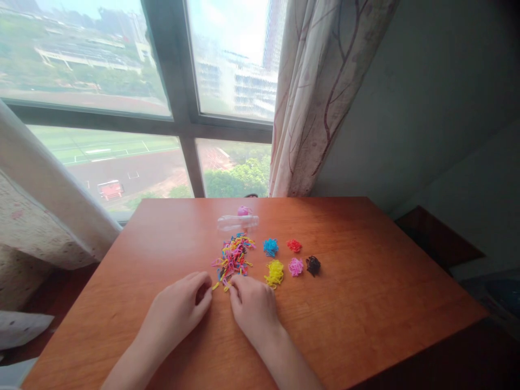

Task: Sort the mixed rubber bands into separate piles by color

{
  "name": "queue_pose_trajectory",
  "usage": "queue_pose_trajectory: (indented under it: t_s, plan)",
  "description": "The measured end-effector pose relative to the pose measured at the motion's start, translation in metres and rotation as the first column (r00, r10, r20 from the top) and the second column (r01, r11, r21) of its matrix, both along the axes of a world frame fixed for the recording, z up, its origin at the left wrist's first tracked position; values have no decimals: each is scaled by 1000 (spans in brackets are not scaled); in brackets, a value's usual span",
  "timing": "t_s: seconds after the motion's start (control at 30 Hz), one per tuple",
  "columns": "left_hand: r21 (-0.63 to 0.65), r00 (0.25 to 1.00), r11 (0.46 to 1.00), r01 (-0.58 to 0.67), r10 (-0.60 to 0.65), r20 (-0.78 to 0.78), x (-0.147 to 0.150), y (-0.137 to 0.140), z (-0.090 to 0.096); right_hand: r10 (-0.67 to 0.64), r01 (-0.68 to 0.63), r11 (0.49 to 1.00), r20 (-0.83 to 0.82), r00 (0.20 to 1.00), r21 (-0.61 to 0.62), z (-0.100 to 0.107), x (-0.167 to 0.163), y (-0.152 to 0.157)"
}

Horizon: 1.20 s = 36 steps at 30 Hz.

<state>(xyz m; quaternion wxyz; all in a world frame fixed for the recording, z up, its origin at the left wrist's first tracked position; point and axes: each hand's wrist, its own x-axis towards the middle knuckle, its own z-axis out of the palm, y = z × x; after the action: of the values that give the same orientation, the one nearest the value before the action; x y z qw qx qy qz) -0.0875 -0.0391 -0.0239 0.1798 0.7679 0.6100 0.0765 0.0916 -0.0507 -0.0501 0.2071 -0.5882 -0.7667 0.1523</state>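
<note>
A mixed pile of small rubber bands (pixel 234 254) in several colours lies on the wooden table in front of my hands. My left hand (pixel 181 306) rests at the pile's near left edge, thumb and fingers curled together beside a loose yellow band (pixel 215 286). At the near right edge is my right hand (pixel 257 303), its thumb and index finger pinched close to the bands. What either pinch holds, if anything, is too small to make out. Right of the pile sit single-colour heaps: blue (pixel 270 247), red (pixel 294 246), yellow (pixel 274 273), pink (pixel 296 266) and black (pixel 313 265).
Behind the pile lies a clear plastic bag (pixel 238 222) with a pink item (pixel 244 210) by it. The brown table (pixel 365 303) reaches to the window (pixel 182 127). Patterned curtains (pixel 311 97) hang on both sides, and a grey wall (pixel 426 108) stands at right.
</note>
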Motion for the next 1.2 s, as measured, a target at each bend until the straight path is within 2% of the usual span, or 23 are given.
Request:
queue_pose_trajectory:
  t_s: [0.17,0.4,0.63,0.87,1.03,1.2]
  plan:
    - [26,998,999,-43,42,39,-1,1,0,-27,27,1000,-37,999,11,2,2,-2]
    - [59,992,996,-65,58,112,-1,1,-3,-152,153,988,-36,988,6,-3,12,-8]
    - [76,978,997,9,-25,207,6,-1,-2,-132,132,991,13,991,-10,-2,5,-1]
    - [71,975,997,42,-57,216,11,-2,0,-138,137,990,60,989,15,-2,0,4]
    - [96,973,995,0,-22,228,9,-2,-1,-117,123,991,-97,988,59,-5,2,2]
    - [169,971,984,-54,12,240,8,-1,-5,-73,106,990,-314,947,90,-7,7,-1]
